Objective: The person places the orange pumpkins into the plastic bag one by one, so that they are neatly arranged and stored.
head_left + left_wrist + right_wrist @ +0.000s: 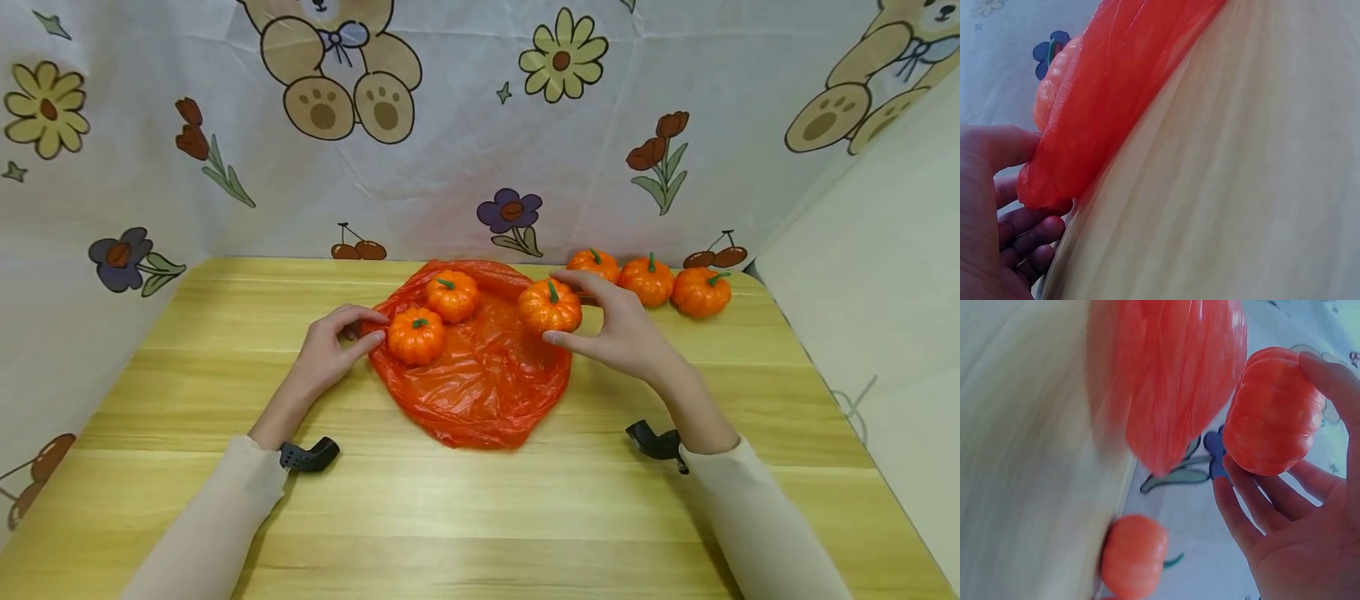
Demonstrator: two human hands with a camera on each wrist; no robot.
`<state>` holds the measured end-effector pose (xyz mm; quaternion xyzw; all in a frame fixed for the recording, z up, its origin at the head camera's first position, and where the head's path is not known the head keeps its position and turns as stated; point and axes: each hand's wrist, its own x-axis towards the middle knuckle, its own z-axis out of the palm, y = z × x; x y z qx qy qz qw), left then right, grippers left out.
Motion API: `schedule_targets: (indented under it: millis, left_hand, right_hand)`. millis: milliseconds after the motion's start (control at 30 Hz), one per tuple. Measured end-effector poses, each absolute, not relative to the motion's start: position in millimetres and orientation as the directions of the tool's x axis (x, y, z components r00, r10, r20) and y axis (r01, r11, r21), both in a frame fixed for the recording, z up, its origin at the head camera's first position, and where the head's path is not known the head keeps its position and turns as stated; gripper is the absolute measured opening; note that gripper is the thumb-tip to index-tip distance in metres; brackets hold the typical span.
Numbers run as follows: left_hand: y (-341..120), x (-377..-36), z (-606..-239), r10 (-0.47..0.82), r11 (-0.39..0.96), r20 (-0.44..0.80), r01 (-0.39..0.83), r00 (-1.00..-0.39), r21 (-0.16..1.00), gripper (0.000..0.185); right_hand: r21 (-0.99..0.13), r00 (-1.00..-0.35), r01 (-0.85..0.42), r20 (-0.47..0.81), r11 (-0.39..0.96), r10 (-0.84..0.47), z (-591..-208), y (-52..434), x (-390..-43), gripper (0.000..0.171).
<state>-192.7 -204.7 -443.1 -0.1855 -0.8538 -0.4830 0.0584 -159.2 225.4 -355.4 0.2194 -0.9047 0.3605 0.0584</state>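
A red plastic bag lies spread open, with two small orange pumpkins inside on its left. My left hand pinches the bag's left rim between thumb and fingers, beside the nearer pumpkin; the left wrist view shows the bag's edge in that grip. My right hand holds another small pumpkin over the bag's right side, with its green stem up. In the right wrist view, thumb and fingers grip this pumpkin from opposite sides, close by the bag.
Three more pumpkins stand in a row at the table's back right, just behind the right hand. The wooden table meets a cloth backdrop printed with bears and flowers. A white panel borders the right side.
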Motion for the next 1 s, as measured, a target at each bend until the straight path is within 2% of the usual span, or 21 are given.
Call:
schedule_targets:
  millis: [533,1000]
  left_hand:
    - [-203.8,-195.0,-445.0,0.255,0.476,0.268,0.362,-0.929,0.802,0.019]
    - [-206.1,-194.5,-443.7,0.263,0.475,0.277,0.374,-0.924,0.797,0.020]
  right_hand:
    - [-0.613,-0.816,-0.537,0.205,0.579,-0.540,-364.4,156.2,-150.9,0.079]
    - [-0.593,-0.774,-0.561,0.127,0.578,-0.621,-381.3,121.0,-135.3,0.077]
